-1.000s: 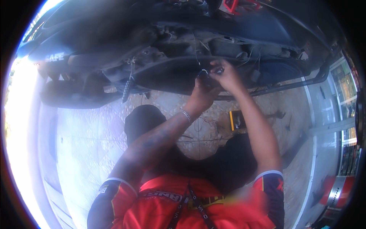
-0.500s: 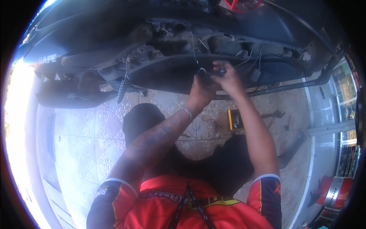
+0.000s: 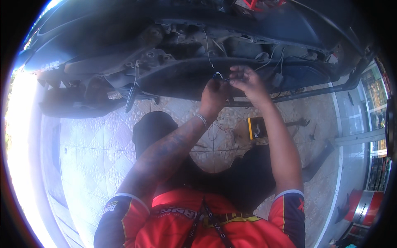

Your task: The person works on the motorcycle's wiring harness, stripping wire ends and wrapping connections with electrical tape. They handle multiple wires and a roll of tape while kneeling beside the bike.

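My left hand (image 3: 214, 98) is closed on thin wires (image 3: 218, 74), whose looped dark and white ends stick out above the fingers. Close to its right, my right hand (image 3: 253, 87) has its thumb and index finger pinched at the wire, with the other fingers loosely curled; its exact grip is blurred. Above both hands, a thin pale wire (image 3: 208, 46) hangs from the opened side of a dark motor scooter (image 3: 95, 45), its lower end apart from the wires in my left hand. Behind the hands runs the scooter's long dark lower panel (image 3: 173, 80).
More loose wires (image 3: 282, 60) and a connector dangle at the right of the scooter's opening. On the tiled floor (image 3: 99, 149) lie a yellow-edged black box (image 3: 257, 128) and a dark tool (image 3: 300, 122). A red drum-shaped container (image 3: 364, 208) stands at the lower right, near glass shelving.
My left hand has shifted slightly left and my right hand slightly right, widening the space between them. A small gap now shows below the hanging wire's tip.
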A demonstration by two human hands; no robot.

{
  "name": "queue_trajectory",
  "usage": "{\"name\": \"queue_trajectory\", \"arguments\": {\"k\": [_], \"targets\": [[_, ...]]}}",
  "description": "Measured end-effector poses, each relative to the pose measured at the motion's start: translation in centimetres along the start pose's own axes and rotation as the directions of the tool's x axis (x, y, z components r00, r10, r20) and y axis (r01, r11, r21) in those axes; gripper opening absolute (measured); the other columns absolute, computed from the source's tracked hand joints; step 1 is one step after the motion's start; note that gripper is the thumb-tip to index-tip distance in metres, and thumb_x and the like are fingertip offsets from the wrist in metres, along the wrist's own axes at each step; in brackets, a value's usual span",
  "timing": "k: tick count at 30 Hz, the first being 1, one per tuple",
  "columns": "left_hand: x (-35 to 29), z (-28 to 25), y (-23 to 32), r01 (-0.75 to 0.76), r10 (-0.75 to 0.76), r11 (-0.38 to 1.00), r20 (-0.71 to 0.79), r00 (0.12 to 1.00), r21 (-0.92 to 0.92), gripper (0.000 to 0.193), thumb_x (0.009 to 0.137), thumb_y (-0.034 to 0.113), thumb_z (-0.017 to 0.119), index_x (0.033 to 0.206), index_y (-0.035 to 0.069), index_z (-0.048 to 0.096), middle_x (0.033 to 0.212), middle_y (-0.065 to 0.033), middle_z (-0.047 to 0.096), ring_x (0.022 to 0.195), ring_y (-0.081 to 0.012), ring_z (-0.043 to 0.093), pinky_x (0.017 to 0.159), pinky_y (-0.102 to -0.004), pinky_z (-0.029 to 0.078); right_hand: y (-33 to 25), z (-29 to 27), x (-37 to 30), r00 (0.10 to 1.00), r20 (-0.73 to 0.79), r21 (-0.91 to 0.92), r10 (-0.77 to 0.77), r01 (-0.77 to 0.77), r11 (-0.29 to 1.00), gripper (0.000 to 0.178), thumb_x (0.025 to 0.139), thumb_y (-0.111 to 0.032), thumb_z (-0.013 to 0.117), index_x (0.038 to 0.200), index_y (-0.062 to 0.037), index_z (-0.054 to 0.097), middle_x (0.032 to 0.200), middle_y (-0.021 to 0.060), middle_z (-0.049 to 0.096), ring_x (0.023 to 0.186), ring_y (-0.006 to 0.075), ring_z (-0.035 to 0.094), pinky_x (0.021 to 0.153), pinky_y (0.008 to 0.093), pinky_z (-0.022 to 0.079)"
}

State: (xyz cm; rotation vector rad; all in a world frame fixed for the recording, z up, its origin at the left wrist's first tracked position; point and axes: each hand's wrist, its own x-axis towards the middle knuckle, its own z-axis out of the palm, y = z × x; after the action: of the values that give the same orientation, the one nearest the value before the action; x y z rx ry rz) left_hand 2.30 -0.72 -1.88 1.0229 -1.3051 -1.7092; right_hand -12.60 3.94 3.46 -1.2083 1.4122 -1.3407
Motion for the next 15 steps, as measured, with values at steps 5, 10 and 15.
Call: {"name": "queue_trajectory", "arguments": {"k": [5,10,15], "targets": [[0.5,0.0,-1.0,-0.015,0.015,1.0,0.0,1.0,-0.017,0.009,0.102,0.017,0.061,0.101,0.009,0.055,0.082,0.0017,0.057,0.07,-0.0078,0.054,0.061,-0.025,0.045,-0.2,-0.7,-0.2,0.936,-0.027,0.172,0.35,-0.34,0.924,0.036,0.091,-0.01,0.073,0.125,-0.0061,0.062,0.112,0.0077,0.068,0.104,0.0178,0.066,0.092,0.0346,0.055],[0.4,0.1,-1.1,-0.038,0.038,0.999,-0.003,0.999,0.022,0.009,0.101,0.016,0.061,0.099,0.01,0.055,0.083,0.0021,0.056,0.069,-0.0072,0.053,0.06,-0.0241,0.044,0.1,-1.7,-0.1,0.788,0.085,0.312,0.61,-0.602,0.735,0.031,0.095,-0.021,0.071,0.123,-0.0079,0.064,0.11,0.0077,0.07,0.102,0.0211,0.068,0.091,0.0378,0.057],[0.2,0.1,-0.9,-0.013,0.012,1.0,0.059,0.998,0.013,0.009,0.101,0.015,0.06,0.097,0.01,0.054,0.082,0.003,0.055,0.068,-0.0068,0.052,0.06,-0.024,0.043,1.8,-2.0,0.2,0.795,0.122,0.312,0.594,-0.599,0.738,0.031,0.095,-0.027,0.072,0.12,-0.0097,0.066,0.111,0.0073,0.07,0.1,0.0212,0.069,0.089,0.0385,0.057]]}}
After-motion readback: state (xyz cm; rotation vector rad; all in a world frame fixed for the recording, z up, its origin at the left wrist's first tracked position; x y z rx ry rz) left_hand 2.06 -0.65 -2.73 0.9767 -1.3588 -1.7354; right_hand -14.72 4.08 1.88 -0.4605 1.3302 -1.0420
